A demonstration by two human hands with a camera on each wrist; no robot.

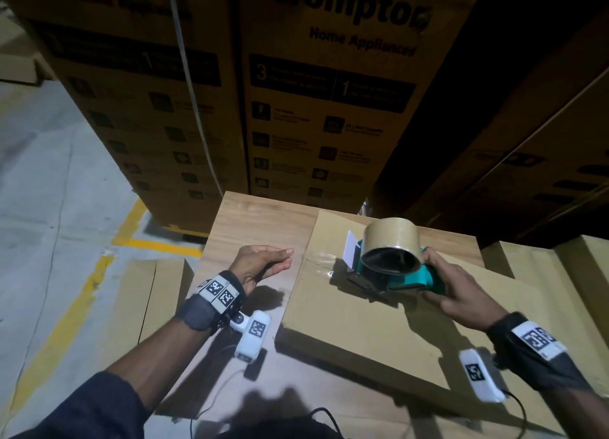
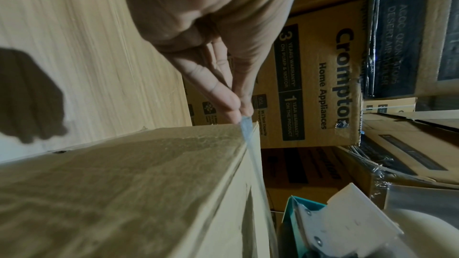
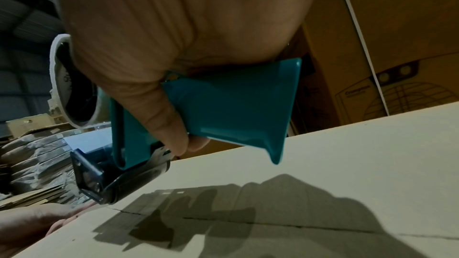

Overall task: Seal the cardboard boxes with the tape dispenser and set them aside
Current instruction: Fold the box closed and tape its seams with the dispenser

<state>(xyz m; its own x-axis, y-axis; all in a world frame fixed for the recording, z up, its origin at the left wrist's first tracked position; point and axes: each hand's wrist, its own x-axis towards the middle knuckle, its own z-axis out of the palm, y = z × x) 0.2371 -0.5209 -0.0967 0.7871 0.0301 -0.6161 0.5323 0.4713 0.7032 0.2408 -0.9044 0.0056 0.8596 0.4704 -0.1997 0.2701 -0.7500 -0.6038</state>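
Note:
A plain cardboard box (image 1: 379, 333) lies on the wooden table (image 1: 250, 228), flaps closed along a centre seam (image 3: 323, 225). My right hand (image 1: 435, 274) grips the teal handle of the tape dispenser (image 1: 392, 257), which carries a brown tape roll. The dispenser's front roller (image 3: 119, 189) rests on the box top near its left edge. A clear tape strip (image 2: 250, 148) runs from the dispenser over that edge. My left hand (image 1: 280, 259) is beside the box with straight fingers. Its fingertips (image 2: 233, 109) press the tape end against the box's side.
Tall stacked Crompton cartons (image 1: 329, 109) stand right behind the table. More cartons (image 1: 543, 175) rise at the right, and flat cardboard (image 1: 145, 300) lies to the left. Grey floor with yellow lines (image 1: 66, 307) is at far left. A black cable (image 1: 211, 392) trails near me.

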